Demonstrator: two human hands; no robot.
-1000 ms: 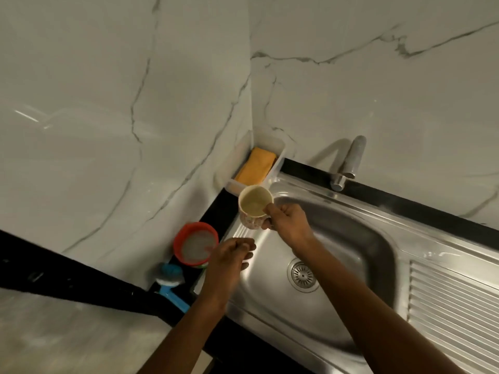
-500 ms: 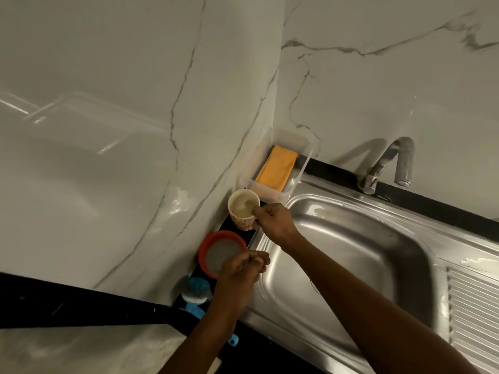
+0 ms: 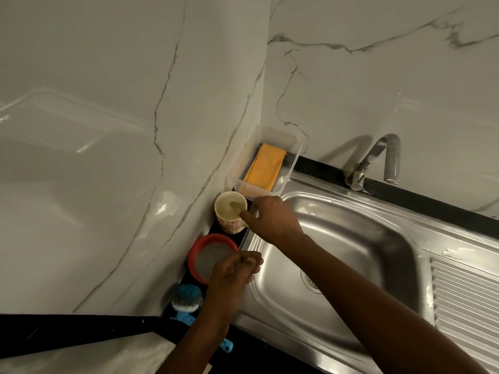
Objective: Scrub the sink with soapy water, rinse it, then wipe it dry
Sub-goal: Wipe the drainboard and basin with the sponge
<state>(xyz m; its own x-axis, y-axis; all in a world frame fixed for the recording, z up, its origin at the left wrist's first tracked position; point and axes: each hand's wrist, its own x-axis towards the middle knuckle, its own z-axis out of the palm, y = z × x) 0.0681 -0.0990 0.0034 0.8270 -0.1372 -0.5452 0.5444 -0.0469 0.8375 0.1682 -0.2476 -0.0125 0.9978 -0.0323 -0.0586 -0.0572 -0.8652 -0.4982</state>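
White marble-veined wall panels [image 3: 113, 130] are meeting in a corner at upper centre of the frame, with a black counter strip [image 3: 405, 195] running below them. A stainless steel sink [image 3: 359, 238] is occupying the centre and right of the frame, its drain [image 3: 310, 279] partly hidden behind the right forearm, its ribbed drainboard [image 3: 467, 306] lying at the right edge. A tap [image 3: 378, 160] is standing at the back rim, upper right. A clear container [image 3: 286, 182] holding a yellow cloth [image 3: 266, 167] is sitting in the corner. Just below it a patterned cup [image 3: 230, 211] is standing upright on the counter; the right hand [image 3: 272, 220] is closing on the cup's near side, forefinger over the rim. A red-rimmed bowl [image 3: 208, 255] is sitting below the cup. The left hand [image 3: 232, 273] is hovering at the sink's left edge, fingertips pressed together; whether they are pinching anything cannot be determined. A blue-handled brush [image 3: 187, 298] is lying at lower left.
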